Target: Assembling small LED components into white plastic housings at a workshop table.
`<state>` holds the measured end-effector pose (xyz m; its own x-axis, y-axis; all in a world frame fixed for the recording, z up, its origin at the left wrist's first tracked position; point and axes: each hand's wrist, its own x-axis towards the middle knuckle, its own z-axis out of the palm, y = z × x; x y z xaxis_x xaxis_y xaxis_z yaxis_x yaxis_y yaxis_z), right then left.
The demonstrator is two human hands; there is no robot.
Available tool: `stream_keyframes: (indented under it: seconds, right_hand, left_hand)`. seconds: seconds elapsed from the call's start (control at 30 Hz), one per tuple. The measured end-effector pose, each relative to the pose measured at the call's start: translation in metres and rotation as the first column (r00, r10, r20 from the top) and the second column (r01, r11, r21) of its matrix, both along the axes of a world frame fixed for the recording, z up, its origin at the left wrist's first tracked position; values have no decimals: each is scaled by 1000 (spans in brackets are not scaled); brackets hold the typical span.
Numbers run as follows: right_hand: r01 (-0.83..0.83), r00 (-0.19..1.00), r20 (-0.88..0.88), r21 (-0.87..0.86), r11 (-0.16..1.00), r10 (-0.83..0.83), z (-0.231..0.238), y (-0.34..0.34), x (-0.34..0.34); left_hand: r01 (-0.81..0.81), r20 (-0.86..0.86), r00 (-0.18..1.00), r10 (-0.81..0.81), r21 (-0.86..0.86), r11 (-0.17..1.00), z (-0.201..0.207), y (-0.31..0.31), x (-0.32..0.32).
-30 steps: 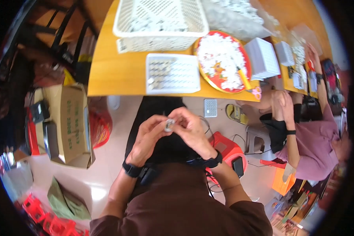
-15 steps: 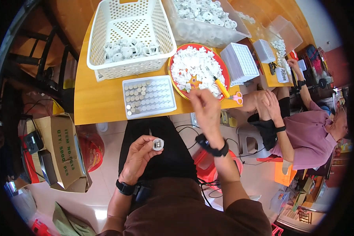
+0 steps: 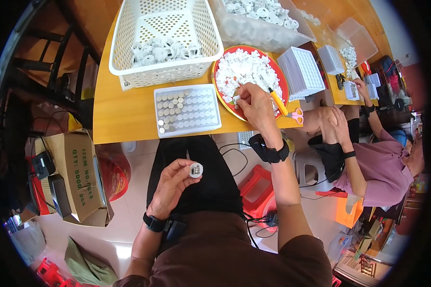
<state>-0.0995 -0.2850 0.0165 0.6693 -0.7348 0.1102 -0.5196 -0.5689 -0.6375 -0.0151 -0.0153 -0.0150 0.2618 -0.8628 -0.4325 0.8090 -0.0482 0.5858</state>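
My left hand (image 3: 167,187), held above my lap, pinches a small round white plastic housing (image 3: 196,170) between thumb and fingers; its open face shows metal bits inside. Over the front of a red round plate (image 3: 283,81) heaped with small white plastic parts (image 3: 244,67), my right hand (image 3: 256,109) is closed at the fingertips on a small white plastic part (image 3: 236,98). Left of that plate lies a white tray (image 3: 192,132) with silver button cells (image 3: 170,106) in part of its round pockets. A yellow-handled tool (image 3: 278,103) and pink-handled scissors (image 3: 297,115) rest at the plate's right side.
Behind the tray stands a white perforated basket (image 3: 165,75) of white housings. A translucent bin (image 3: 261,39) holds more. Stacked white trays (image 3: 301,71) stand right of the plate. A co-worker (image 3: 373,170) sits at the right. A red stool (image 3: 257,189) and cables are below the table.
My right hand has reached into the front of the plate and its fingers have closed on a white part there. My left hand still holds the round housing; the view has shifted slightly.
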Motion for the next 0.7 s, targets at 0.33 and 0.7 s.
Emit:
stream_keyframes:
  seconds: [0.33,0.7]
  right_hand:
    - [44,985,170,-107,993,-26,4,7,-8]
    - [66,994,101,-280,958,-39,10,4,-16]
  left_hand:
    - [2,-1,1000,-2,-1,1000,-1,2,0]
    - [15,-5,1000,-15,11,1000,-1,1,-1]
